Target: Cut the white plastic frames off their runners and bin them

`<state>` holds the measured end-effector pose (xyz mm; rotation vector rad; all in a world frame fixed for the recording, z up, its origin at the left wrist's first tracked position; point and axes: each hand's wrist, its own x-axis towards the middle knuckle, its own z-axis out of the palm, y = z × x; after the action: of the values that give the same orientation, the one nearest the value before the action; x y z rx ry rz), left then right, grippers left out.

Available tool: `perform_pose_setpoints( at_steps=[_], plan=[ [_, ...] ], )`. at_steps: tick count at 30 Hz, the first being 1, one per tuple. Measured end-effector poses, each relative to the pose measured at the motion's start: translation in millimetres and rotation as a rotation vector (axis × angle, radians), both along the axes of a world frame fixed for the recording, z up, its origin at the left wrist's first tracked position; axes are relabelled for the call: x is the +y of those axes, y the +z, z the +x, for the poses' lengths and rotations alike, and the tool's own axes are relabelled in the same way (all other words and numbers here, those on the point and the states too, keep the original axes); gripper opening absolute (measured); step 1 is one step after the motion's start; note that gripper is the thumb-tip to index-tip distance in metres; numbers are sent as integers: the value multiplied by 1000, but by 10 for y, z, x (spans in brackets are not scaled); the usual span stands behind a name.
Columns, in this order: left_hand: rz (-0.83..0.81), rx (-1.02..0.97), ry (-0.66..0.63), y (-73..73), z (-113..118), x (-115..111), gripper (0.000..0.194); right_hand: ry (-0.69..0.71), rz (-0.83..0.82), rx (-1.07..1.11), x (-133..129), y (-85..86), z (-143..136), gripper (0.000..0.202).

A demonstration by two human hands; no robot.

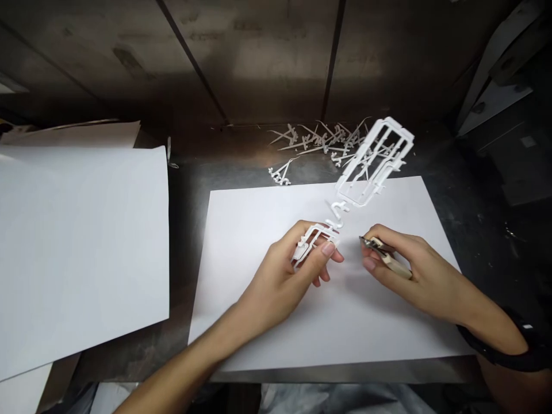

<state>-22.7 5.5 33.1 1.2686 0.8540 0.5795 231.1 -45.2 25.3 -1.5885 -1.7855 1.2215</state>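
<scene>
My left hand (297,270) is closed on one end of a white plastic frame piece (317,233), thumb on top. From that end a thin curved link runs up to a larger rectangular frame (375,164), which sticks out to the upper right. To the right, my right hand (405,264) is wrapped round small nippers (390,259) with pale handles, their metal tips pointing left. The tips are apart from the plastic. Both hands are over a white sheet (259,213).
Beyond the sheet lies a pile of white plastic scraps (328,138), with one small cluster (280,175) nearer. A large white board or paper stack (86,241) is at the left. A metal wall (267,63) rises behind the dark metal table (190,201).
</scene>
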Motion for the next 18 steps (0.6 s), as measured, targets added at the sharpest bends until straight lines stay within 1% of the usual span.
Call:
perform_pose_setpoints(
  at_steps=[4, 10, 15, 18],
  plan=[
    [113, 85, -23, -47, -24, -16, 30, 13, -14, -47, 1, -50, 17, 12],
    [174, 100, -22, -71, -22, 9, 31, -26, 31, -146, 36, -108, 23, 3],
    [228, 121, -62, -81, -16, 3, 30, 0, -19, -151, 35, -121, 41, 11],
    [242, 98, -57, -83, -15, 0, 27, 14, -57, -137, 28, -96, 45, 11]
  ],
)
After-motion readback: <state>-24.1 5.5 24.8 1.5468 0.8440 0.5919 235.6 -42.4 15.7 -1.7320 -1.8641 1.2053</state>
